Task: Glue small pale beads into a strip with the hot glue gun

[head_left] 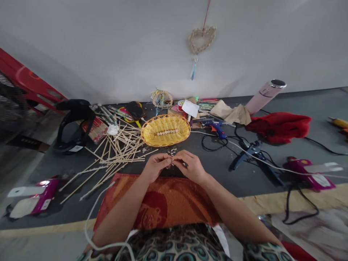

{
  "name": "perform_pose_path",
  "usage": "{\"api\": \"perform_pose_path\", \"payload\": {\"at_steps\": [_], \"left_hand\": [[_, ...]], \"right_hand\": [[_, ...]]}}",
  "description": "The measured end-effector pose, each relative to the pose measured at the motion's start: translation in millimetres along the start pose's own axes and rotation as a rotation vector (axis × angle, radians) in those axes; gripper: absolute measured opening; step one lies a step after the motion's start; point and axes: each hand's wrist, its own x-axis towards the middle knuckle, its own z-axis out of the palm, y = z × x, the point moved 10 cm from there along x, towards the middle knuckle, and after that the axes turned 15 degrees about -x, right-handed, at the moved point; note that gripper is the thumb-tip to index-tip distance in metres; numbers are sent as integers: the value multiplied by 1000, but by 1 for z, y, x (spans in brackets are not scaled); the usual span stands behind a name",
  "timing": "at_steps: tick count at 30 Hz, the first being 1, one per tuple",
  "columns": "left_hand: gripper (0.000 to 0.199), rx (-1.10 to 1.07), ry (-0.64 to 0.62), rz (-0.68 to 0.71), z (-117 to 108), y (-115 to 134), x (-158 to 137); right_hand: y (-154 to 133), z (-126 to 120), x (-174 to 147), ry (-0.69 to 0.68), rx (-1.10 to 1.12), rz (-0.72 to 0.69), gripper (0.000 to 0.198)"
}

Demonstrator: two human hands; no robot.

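Note:
My left hand (157, 166) and my right hand (191, 166) meet fingertip to fingertip over the near part of the table. Both are closed in a pinch; whatever sits between the fingers is too small to name. Small pale cut pieces (172, 150) lie scattered just beyond my fingertips. Behind them stands a yellow woven basket (148, 136), holding a row of small pale pieces (167, 132). An orange-red cloth (179, 203) is spread under my wrists.
Left of the basket lies a heap of thin wooden sticks (116, 145). To the right are a blue glue gun (216, 128), blue-handled cutters (247, 154), a red cloth (280, 127) and a pink bottle (263, 97). A white cable (244, 146) crosses the table. A heart-shaped ornament (191, 41) hangs on the wall.

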Motion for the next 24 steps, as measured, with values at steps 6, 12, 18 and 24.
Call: {"api": "perform_pose_path", "payload": {"at_steps": [6, 12, 18, 24], "left_hand": [[19, -17, 23, 3, -4, -1, 1], [19, -13, 38, 6, -7, -1, 2], [17, 0, 7, 6, -3, 0, 1], [19, 3, 18, -4, -3, 0, 1]], "right_hand": [[-3, -3, 2, 4, 20, -5, 15], [-2, -1, 2, -9, 27, 4, 13], [1, 1, 0, -11, 25, 15, 13], [2, 2, 0, -12, 32, 18, 15]]}}
